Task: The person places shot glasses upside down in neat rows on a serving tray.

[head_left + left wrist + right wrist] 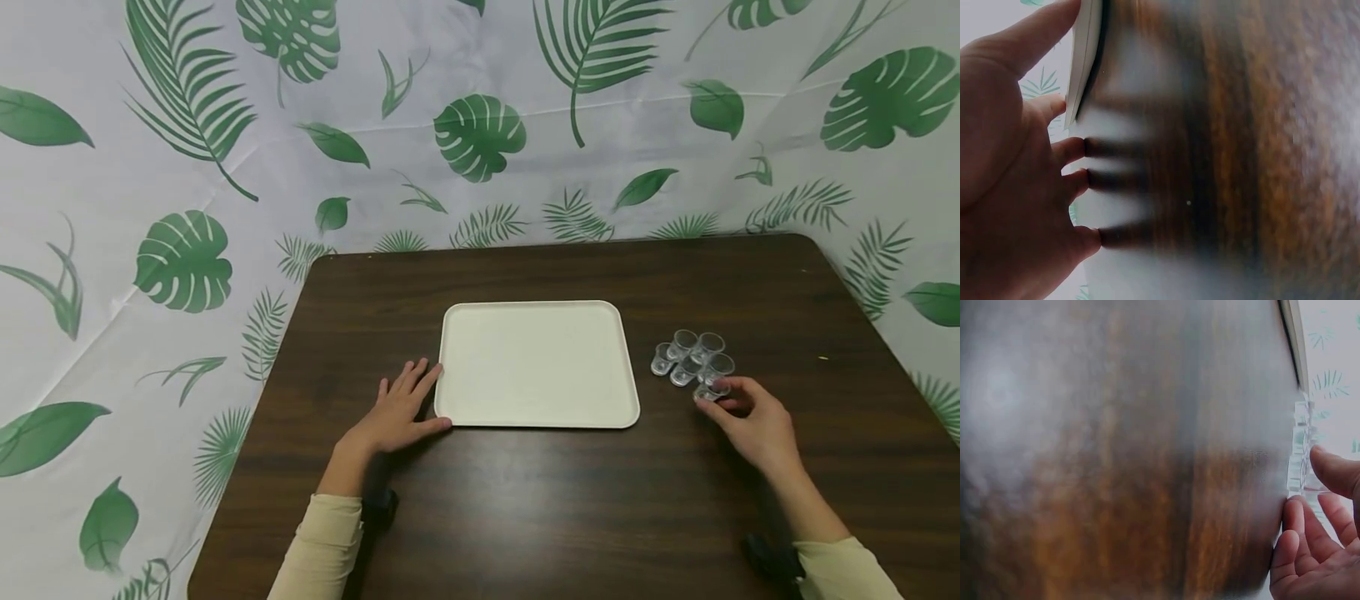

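Small clear shot glasses, several of them, stand in a tight cluster on the table right of the tray. My right hand pinches the nearest shot glass between thumb and fingers. The right wrist view shows the glasses edge-on beside the thumb; the fingers partly hide the pinched one. A cream rectangular tray lies flat in the middle. At its left edge rests my left hand, fingers spread, thumb touching the near-left corner. In the left wrist view, fingertips meet the table beside the tray's rim.
The dark wood-grain table reaches back to a white cloth printed with green leaves, which also hangs at both sides. A tiny yellow speck lies on the table at the right.
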Demonstrator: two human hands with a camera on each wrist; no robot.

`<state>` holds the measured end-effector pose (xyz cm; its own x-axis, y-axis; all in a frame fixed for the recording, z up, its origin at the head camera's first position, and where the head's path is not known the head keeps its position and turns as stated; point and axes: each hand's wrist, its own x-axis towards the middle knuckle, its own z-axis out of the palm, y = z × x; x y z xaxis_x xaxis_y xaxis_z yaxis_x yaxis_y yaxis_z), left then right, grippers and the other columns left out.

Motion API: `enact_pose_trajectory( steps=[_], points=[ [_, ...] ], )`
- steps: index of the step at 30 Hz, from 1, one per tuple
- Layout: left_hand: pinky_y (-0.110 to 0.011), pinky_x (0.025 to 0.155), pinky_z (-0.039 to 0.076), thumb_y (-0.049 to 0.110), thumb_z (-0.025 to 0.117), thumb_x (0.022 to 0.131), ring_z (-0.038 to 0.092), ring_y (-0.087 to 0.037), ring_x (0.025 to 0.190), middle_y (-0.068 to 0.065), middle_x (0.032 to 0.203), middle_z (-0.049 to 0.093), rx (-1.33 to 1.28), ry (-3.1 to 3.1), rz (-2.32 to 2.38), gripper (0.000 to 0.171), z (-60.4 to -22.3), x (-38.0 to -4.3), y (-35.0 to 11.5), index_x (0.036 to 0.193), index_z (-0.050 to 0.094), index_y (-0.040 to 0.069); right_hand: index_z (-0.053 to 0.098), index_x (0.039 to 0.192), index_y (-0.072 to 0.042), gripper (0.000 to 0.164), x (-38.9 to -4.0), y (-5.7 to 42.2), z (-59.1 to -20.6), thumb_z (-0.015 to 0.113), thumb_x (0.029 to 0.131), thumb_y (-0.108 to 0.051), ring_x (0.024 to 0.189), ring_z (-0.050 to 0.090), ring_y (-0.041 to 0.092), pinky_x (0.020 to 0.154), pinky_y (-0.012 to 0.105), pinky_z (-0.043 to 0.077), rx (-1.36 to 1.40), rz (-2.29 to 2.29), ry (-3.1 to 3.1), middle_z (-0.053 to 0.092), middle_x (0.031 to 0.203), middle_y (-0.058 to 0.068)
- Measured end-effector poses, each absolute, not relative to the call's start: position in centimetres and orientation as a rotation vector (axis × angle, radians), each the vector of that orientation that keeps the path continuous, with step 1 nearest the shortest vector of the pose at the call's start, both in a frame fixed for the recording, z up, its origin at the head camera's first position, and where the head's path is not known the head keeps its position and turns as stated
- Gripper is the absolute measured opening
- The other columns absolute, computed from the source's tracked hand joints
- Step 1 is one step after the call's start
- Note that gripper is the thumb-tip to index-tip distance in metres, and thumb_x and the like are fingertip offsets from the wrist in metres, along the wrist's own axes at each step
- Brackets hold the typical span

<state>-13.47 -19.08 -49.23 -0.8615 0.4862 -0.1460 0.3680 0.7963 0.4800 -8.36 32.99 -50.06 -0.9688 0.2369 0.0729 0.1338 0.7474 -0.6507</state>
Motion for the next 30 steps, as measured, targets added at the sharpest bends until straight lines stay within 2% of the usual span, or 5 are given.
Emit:
enact_pose_trajectory(
  steps=[6,14,23,26,30],
  points=[
    [-0.073,0.105,0.003,0.058,0.058,0.092,0.004,-0.042,0.147,-0.021,0.161,0.011,0.679,2.712,0.672,0.09,-49.2,-13.7,-19.0,0.159,0.017,0.014,0.062,0.116,-0.003,0.04,-7.9,33.1,-50.1,0.076,0.087,-0.028,0.077,0.047,-0.015,0.068,0.026,0.037,-0.268,1.04,-2.755,0.07,0.103,0.021],
    [-0.074,0.104,0.002,0.053,0.062,0.091,0.004,-0.043,0.147,-0.021,0.161,0.012,0.666,2.705,0.701,0.089,-48.9,-13.9,-18.9,0.158,0.019,0.012,0.061,0.115,-0.001,0.035,-7.2,32.9,-49.7,0.076,0.088,-0.018,0.081,0.05,-0.016,0.064,0.009,0.041,-0.193,1.119,-2.691,0.068,0.105,0.023],
    [-0.072,0.106,0.001,0.054,0.062,0.091,0.002,-0.04,0.148,-0.019,0.162,0.01,0.653,2.696,0.7,0.09,-49.1,-14.0,-18.7,0.159,0.017,0.013,0.06,0.115,0.001,0.035,-7.1,30.3,-47.5,0.077,0.085,-0.006,0.09,0.054,-0.014,0.07,0.006,0.045,0.011,1.226,-2.604,0.065,0.108,0.019],
    [-0.072,0.106,0.0,0.054,0.061,0.092,0.0,-0.039,0.148,-0.018,0.163,0.008,0.638,2.686,0.684,0.091,-49.1,-14.0,-18.8,0.159,0.015,0.015,0.059,0.114,0.004,0.036,-8.0,28.6,-46.4,0.077,0.083,0.001,0.092,0.06,-0.006,0.072,0.006,0.046,0.11,1.283,-2.562,0.063,0.109,0.017],
    [-0.072,0.106,-0.001,0.054,0.061,0.092,-0.001,-0.039,0.148,-0.019,0.162,0.007,0.64,2.681,0.689,0.091,-49.3,-13.9,-19.0,0.159,0.014,0.014,0.06,0.113,0.006,0.036,-9.8,25.9,-45.5,0.075,0.081,0.008,0.093,0.067,0.022,0.073,0.008,0.047,0.244,1.31,-2.565,0.06,0.106,0.018]
  ],
)
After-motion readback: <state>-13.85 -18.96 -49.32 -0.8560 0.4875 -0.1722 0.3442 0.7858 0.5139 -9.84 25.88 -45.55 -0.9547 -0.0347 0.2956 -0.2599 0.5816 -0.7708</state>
